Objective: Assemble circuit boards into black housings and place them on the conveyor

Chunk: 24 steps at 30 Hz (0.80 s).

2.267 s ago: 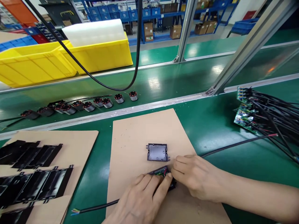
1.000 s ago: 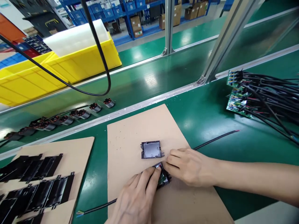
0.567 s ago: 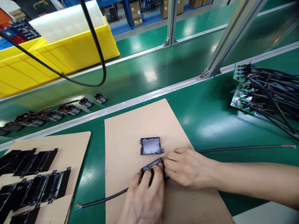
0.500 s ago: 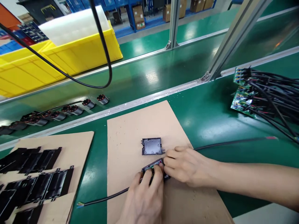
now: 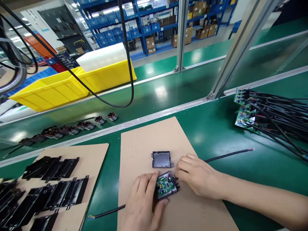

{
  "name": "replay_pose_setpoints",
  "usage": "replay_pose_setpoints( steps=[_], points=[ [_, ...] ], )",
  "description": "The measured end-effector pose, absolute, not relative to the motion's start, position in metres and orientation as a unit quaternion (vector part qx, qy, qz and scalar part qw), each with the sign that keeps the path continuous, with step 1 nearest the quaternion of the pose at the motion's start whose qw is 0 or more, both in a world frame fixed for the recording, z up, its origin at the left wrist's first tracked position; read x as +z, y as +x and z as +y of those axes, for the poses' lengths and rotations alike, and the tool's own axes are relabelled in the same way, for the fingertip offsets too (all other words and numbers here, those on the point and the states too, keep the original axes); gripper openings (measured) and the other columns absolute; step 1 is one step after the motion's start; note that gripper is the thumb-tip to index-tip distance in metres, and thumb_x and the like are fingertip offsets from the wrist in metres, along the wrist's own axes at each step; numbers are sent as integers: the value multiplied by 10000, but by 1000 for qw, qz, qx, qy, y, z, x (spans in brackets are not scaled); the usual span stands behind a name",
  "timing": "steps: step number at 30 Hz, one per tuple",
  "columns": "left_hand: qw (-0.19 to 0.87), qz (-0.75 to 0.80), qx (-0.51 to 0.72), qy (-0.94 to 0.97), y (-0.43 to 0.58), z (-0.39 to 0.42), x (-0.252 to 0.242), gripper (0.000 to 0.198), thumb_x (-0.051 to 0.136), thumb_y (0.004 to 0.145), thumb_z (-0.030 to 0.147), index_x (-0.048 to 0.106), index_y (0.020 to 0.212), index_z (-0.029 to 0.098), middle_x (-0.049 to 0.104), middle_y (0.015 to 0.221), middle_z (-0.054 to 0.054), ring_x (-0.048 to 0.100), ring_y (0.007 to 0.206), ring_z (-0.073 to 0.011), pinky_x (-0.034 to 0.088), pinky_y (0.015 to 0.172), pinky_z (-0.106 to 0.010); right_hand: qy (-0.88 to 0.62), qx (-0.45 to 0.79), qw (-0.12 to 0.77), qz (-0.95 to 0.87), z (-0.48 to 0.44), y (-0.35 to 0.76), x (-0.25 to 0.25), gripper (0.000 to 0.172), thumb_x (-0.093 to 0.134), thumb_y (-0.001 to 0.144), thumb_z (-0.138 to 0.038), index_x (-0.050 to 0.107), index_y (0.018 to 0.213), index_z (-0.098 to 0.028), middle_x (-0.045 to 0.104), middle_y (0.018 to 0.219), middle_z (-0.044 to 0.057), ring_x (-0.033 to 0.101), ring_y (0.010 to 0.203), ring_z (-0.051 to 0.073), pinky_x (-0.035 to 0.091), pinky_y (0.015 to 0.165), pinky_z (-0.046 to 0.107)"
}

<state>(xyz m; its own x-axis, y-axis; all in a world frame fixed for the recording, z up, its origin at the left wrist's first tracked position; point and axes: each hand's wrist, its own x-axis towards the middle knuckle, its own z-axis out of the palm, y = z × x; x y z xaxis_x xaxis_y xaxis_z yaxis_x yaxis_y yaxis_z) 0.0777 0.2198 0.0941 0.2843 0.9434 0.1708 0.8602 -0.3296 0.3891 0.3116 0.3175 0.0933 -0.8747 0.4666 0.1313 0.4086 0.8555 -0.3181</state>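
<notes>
On the cardboard sheet (image 5: 137, 144), a small black plastic case holds a green circuit board (image 5: 166, 185). My left hand (image 5: 141, 200) grips the case from its left side, thumb along the near edge and fingers at the far corner. At the case's right end, the fingers of my right hand (image 5: 196, 173) are pinched around the black cable (image 5: 226, 156), whose stripped end lies out to the right. Another black cable (image 5: 108, 212) with bared coloured wires comes out left from beneath my left hand. Just beyond the case lies a second black case half (image 5: 161, 159), hollow side up.
More black case halves (image 5: 66, 192) lie on cardboard at the left. Several small motor coils (image 5: 89, 125) line the metal rail. Circuit boards with bundled black cables (image 5: 250, 117) are piled at right. A yellow bin (image 5: 106, 77) stands behind, and a cable loop (image 5: 125, 104) hangs in front.
My left hand has shifted from pressing on top of the board to holding the case's left side, uncovering the board. My right hand stays by the right end. The view has tilted upward.
</notes>
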Motion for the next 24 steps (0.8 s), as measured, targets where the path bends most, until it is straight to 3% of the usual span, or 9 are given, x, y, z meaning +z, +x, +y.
replay_pose_setpoints(
  steps=[3, 6, 10, 14, 17, 20, 21, 23, 24],
  points=[
    [99, 586, 179, 784, 57, 232, 115, 536, 503, 889, 280, 375, 1405, 217, 513, 1253, -143, 616, 1014, -282, 587, 780, -406, -226, 121, 72, -964, 335, 319, 107, 277, 414, 843, -42, 558, 1038, -176, 595, 935, 51, 514, 741, 181, 355, 637, 310],
    [31, 629, 136, 765, 28, 272, 155, 507, 443, 941, 320, 344, 1429, 222, 480, 1300, -133, 652, 889, -233, 586, 670, -351, -272, 36, 60, -960, 394, 333, 135, 284, 439, 836, -70, 563, 1065, -183, 590, 930, 40, 510, 655, 163, 282, 536, 295],
    [-40, 636, 104, 764, 6, 378, 193, 503, 453, 935, 338, 397, 1393, 138, 474, 1326, -158, 570, 1131, -320, 519, 890, -435, -400, -100, 90, -907, 507, 341, 185, 197, 471, 906, -135, 629, 1011, -191, 611, 959, 67, 531, 906, 218, 320, 670, 303],
    [-51, 626, 107, 770, 17, 477, 177, 524, 471, 930, 270, 373, 1411, 88, 447, 1410, -187, 471, 1277, -329, 406, 1037, -428, -487, -134, 132, -853, 560, 328, 208, 232, 508, 885, -98, 620, 1084, -59, 575, 1097, 218, 422, 1108, 349, 306, 833, 432],
    [-48, 626, 102, 772, 24, 490, 149, 560, 482, 921, 238, 333, 1425, 45, 374, 1477, -237, 402, 1335, -354, 361, 1062, -480, -469, -109, 127, -867, 526, 304, 191, 260, 579, 868, -145, 628, 1110, -65, 571, 1117, 223, 416, 1106, 357, 314, 846, 451],
    [-35, 622, 87, 777, 12, 448, 131, 496, 463, 934, 255, 406, 1405, 111, 365, 1503, -190, 392, 1349, -338, 354, 1065, -510, -360, -34, 99, -927, 450, 282, 155, 248, 594, 908, -392, 662, 1070, -216, 623, 1008, 77, 489, 995, 245, 370, 825, 353],
    [-30, 621, 81, 779, 5, 426, 128, 462, 450, 941, 268, 444, 1385, 141, 383, 1500, -164, 402, 1346, -324, 359, 1066, -511, -320, 0, 97, -942, 424, 277, 144, 330, 578, 902, -493, 640, 1117, -250, 619, 1018, 53, 496, 987, 232, 386, 829, 343],
    [-21, 622, 72, 780, -13, 378, 127, 424, 439, 945, 310, 504, 1343, 181, 444, 1463, -132, 453, 1313, -302, 399, 1045, -508, -263, 109, 126, -950, 378, 272, 125, 614, 630, 800, -628, 565, 1236, -201, 590, 1100, 99, 492, 1004, 273, 411, 848, 394],
    [-18, 622, 69, 780, -23, 355, 126, 421, 435, 946, 330, 518, 1334, 189, 469, 1444, -129, 470, 1301, -301, 424, 1029, -507, -257, 124, 128, -950, 360, 271, 118, 590, 649, 805, -557, 552, 1243, -174, 578, 1130, 121, 493, 1010, 283, 416, 850, 406]
  ],
)
